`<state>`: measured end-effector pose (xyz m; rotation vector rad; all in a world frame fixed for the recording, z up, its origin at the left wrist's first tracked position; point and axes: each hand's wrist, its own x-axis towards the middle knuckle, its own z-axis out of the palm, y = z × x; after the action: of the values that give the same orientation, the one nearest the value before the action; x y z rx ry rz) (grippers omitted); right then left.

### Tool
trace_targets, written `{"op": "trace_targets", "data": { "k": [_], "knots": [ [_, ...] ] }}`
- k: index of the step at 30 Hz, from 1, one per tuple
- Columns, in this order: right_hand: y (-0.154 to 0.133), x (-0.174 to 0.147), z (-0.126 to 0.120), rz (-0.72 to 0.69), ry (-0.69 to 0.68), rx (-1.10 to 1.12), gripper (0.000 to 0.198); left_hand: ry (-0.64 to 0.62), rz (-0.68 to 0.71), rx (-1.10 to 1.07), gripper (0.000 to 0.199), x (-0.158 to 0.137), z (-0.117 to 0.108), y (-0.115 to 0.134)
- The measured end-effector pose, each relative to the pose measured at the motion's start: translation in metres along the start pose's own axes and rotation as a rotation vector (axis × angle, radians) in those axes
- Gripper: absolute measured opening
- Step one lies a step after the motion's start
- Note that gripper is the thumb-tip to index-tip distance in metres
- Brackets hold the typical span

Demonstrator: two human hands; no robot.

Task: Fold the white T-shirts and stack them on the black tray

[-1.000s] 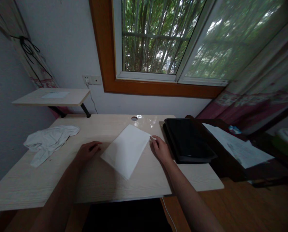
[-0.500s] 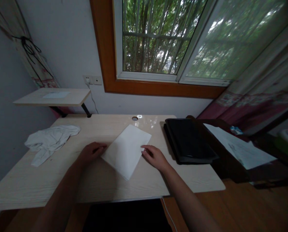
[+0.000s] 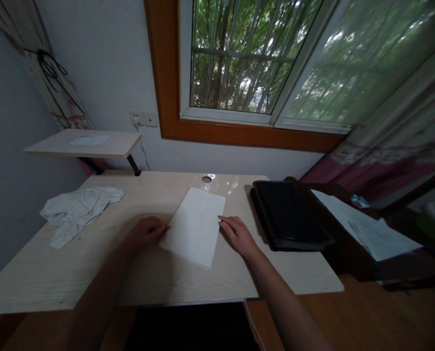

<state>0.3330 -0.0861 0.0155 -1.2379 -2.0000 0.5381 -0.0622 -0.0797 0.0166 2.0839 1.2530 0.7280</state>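
White folded cloth (image 3: 196, 227) lies flat mid-desk (image 3: 93, 273). Left hand (image 3: 146, 232) touches its 9 o'clock edge, fingers loosely curled; right hand (image 3: 236, 234) touches the 3 o'clock edge, fingers spread flat, holding nothing. Bare desk toward 6 o'clock; crumpled rag (image 3: 76, 208) at 9, black tray (image 3: 289, 215) at 3.

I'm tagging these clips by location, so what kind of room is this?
Probably a room in a home, used as a study corner: a light wooden desk stands under a barred window, with a patterned curtain beside it and a wall socket nearby.
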Motion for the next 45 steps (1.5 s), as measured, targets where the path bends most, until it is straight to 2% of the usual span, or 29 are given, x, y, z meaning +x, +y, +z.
{"op": "trace_targets", "data": {
  "k": [6, 9, 12, 16, 19, 25, 29, 34, 39, 43, 45],
  "knots": [
    [0.007, 0.001, 0.005, 0.061, 0.009, -0.02, 0.045, -0.237, 0.139, -0.115, 0.035, 0.001, 0.018, 0.031],
    [0.011, 0.001, 0.007, 0.073, 0.025, -0.026, 0.047, -0.271, 0.179, -0.157, 0.035, 0.001, 0.026, 0.037],
    [0.013, 0.0, 0.007, 0.068, 0.023, -0.045, 0.049, -0.134, 0.119, -0.127, 0.041, 0.003, 0.029, 0.032],
    [0.012, 0.001, 0.007, 0.002, 0.006, -0.084, 0.043, 0.182, -0.024, 0.05, 0.035, 0.011, 0.033, 0.02],
    [0.012, 0.0, 0.008, -0.057, 0.009, -0.128, 0.039, 0.287, -0.053, 0.089, 0.034, 0.016, 0.04, 0.014],
    [0.012, -0.002, 0.009, -0.055, 0.033, -0.194, 0.039, 0.292, -0.089, -0.013, 0.047, 0.017, 0.05, 0.014],
    [0.01, -0.002, 0.009, -0.045, 0.042, -0.198, 0.039, 0.3, -0.116, -0.127, 0.06, 0.029, 0.056, 0.011],
    [0.01, -0.001, 0.008, -0.031, 0.052, -0.181, 0.038, 0.332, -0.233, -0.505, 0.091, 0.057, 0.074, 0.018],
    [0.01, -0.001, 0.008, -0.015, 0.076, -0.163, 0.04, 0.435, -0.437, -0.819, 0.106, 0.077, 0.081, 0.039],
    [0.009, -0.001, 0.005, -0.004, 0.053, -0.137, 0.038, 0.336, -0.465, -0.925, 0.111, 0.089, 0.08, 0.045],
    [0.007, -0.001, 0.002, -0.01, 0.018, -0.12, 0.038, 0.298, -0.405, -0.879, 0.111, 0.093, 0.08, 0.041]
  ]
}}
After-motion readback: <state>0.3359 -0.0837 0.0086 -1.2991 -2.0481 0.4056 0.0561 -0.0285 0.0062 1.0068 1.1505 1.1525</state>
